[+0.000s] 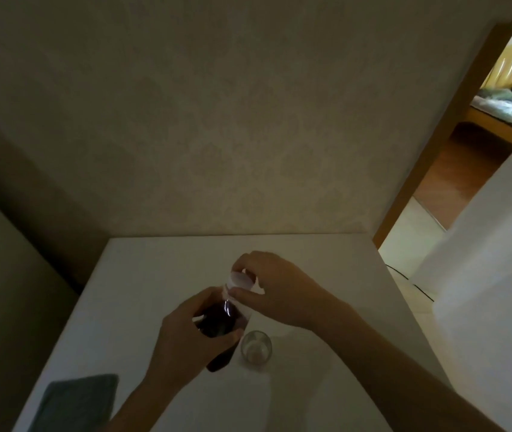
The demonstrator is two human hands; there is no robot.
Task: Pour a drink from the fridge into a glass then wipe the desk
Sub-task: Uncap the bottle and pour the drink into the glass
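Note:
A bottle of dark drink (221,319) stands on the white desk (142,275), tilted a little away from me. My left hand (182,341) is wrapped around its body. My right hand (275,288) pinches the white cap (242,280) at the bottle's top with thumb and fingers. A small clear glass (256,347) stands upright just right of the bottle's base, and it looks empty. A dark grey-green cloth (76,403) lies flat on the desk's near left corner.
The desk sits against a pale wall (217,120). A white appliance side (491,260) stands at the right. Beyond it an open doorway (466,145) shows a wooden floor and a bed. A dark cable (416,286) runs on the floor by the desk's right edge.

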